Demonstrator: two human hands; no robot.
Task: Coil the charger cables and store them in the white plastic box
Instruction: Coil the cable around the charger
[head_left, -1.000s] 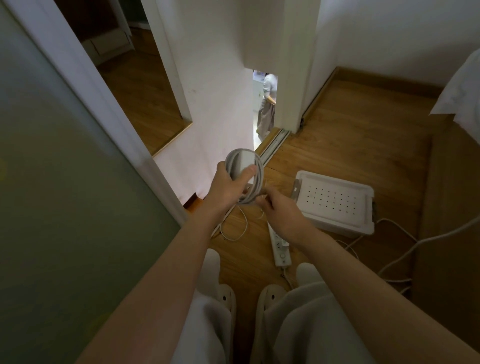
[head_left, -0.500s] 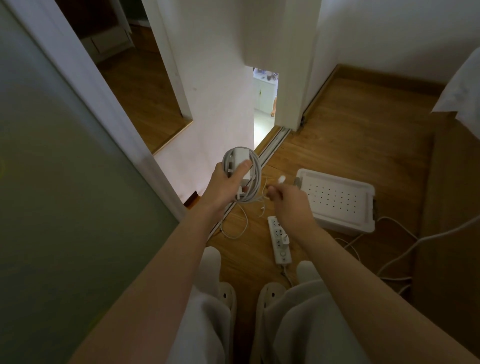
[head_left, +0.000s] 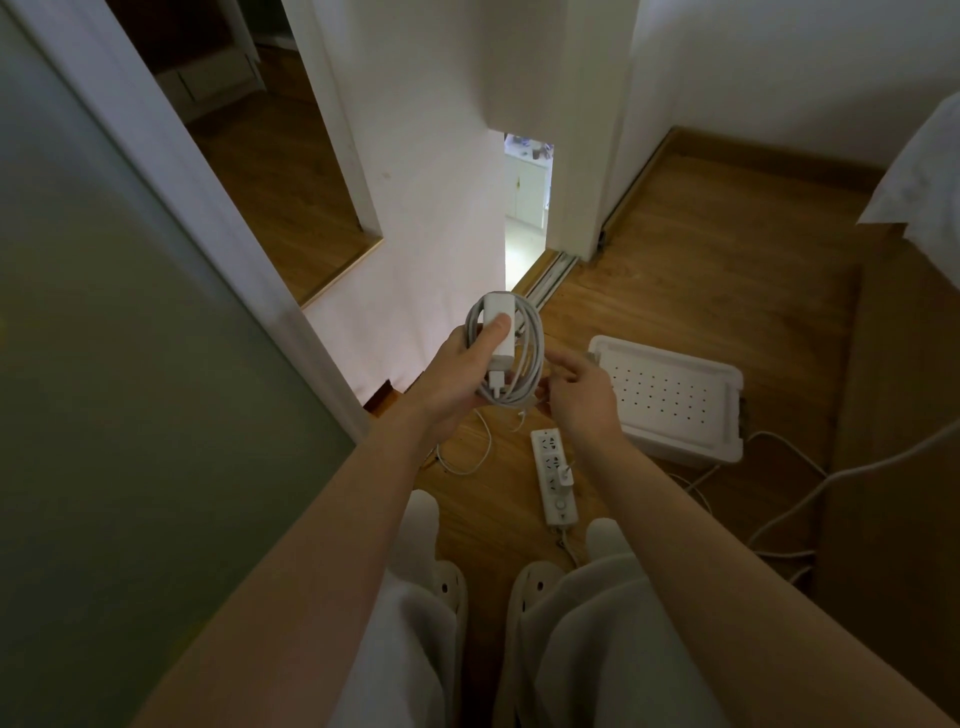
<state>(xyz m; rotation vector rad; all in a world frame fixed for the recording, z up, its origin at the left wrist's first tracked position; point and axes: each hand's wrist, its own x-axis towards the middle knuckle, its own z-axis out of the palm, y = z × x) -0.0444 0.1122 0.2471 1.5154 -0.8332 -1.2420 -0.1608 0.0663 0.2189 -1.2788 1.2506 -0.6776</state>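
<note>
Head view, left hand (head_left: 447, 379) grips coiled cable (head_left: 531, 343), box (head_left: 675, 400) (rightward) on open floor (head_left: 701, 291)

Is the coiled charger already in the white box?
No, the left hand grips the coiled charger in the air, apart from the white box on the floor.

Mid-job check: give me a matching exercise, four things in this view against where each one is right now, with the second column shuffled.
Things:
1. coiled charger cable
2. white plastic box
3. power strip
4. loose thin cable

Places:
A. on the floor, with one plug in it
B. gripped in the left hand
C. on the floor, below the left hand
D. on the floor, furthest right of the four

Pairs: 1-B, 2-D, 3-A, 4-C
</note>
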